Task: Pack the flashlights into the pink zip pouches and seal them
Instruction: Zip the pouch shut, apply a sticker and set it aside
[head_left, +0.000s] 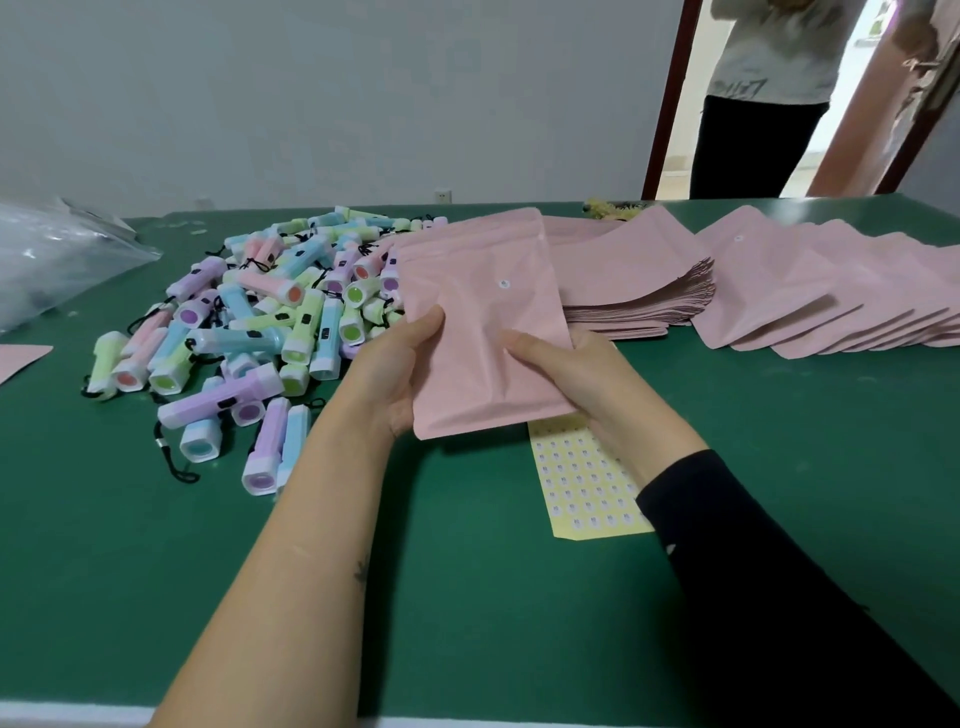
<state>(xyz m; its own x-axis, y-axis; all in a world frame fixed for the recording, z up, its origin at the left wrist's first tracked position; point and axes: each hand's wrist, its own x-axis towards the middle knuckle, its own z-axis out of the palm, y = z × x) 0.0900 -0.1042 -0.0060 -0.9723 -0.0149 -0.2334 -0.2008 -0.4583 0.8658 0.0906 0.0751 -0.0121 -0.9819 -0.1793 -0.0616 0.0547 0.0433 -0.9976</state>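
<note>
— Where is the pouch?
— Both hands hold one pink pouch (483, 322) up over the green bench (467, 597), its bottom edge nearest the person. There is a small white dot on its face.
— And the fingers?
— The left hand (387, 374) pinches the pouch's left edge, with the thumb on the front and the other fingers hidden behind. The right hand (587, 384) pinches the lower right side the same way, its thumb lying across the front.
— The flashlights?
— A heap of pastel flashlights (260, 312) with black cords lies on the bench just left of the pouch. I cannot tell whether one is inside it.
— Anything else?
— A stack of flat pouches (634, 280) lies just behind the held one. To the right is a row of overlapped pouches (831, 291). A yellow sticker sheet (587, 483) lies partly under the right hand, and a clear plastic bag (57, 254) sits at the far left. A second person (769, 93) stands in the doorway beyond the bench.
</note>
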